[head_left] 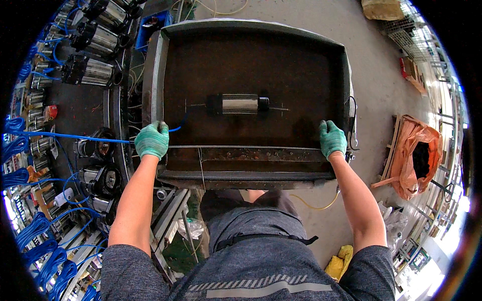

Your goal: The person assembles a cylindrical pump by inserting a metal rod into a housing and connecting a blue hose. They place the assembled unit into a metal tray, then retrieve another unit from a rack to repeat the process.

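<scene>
A wide dark metal tank (pixel 154 75) holds what looks like dark liquid. In its middle lies a shiny cylindrical motor (pixel 239 104) with black ends and a thin rod at each side. A thin metal bar (pixel 246 146) runs across the tank's near part. My left hand (pixel 152 140), in a green glove, is closed at the bar's left end. A blue cable (pixel 85 136) passes at this hand and curves down into the tank. At the bar's right end my right hand (pixel 333 139), gloved alike, is closed too, thumb upward. The fingers' undersides are hidden.
Several steel motors (pixel 95 71) with blue cables stand on a bench at the left. Behind the tank's left corner is a blue crate (pixel 150 27). An orange sack (pixel 414 155) sits on a pallet at the right. A yellow hose (pixel 316 205) lies on the floor.
</scene>
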`<state>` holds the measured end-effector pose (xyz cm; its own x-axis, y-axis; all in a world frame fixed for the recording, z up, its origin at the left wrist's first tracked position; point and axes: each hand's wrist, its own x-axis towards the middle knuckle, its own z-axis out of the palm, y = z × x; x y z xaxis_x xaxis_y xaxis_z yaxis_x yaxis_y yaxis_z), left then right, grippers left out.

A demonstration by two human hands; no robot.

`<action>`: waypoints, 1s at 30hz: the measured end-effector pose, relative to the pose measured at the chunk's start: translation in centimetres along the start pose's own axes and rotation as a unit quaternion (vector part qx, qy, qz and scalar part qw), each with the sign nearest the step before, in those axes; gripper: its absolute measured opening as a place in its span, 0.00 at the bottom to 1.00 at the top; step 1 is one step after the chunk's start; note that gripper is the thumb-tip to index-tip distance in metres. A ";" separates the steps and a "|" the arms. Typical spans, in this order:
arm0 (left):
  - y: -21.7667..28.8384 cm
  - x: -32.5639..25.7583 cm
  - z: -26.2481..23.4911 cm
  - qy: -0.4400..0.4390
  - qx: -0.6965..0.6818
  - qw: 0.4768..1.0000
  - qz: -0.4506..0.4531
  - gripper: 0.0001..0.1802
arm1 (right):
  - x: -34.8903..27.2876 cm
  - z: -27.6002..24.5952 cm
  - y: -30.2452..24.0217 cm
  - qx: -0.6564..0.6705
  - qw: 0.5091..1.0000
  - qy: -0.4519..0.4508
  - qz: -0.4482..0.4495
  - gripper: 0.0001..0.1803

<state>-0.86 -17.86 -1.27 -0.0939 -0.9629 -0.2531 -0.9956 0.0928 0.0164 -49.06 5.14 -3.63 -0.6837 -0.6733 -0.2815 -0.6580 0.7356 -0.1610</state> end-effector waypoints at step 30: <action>-0.2 0.0 0.3 0.009 0.005 1.000 -0.001 0.21 | 0.1 0.3 0.3 0.002 1.000 0.011 -0.013 0.24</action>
<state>-0.65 -17.78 -1.55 -0.0918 -0.9674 -0.2360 -0.9956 0.0932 0.0053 -49.21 5.32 -3.94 -0.6735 -0.6932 -0.2565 -0.6739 0.7185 -0.1723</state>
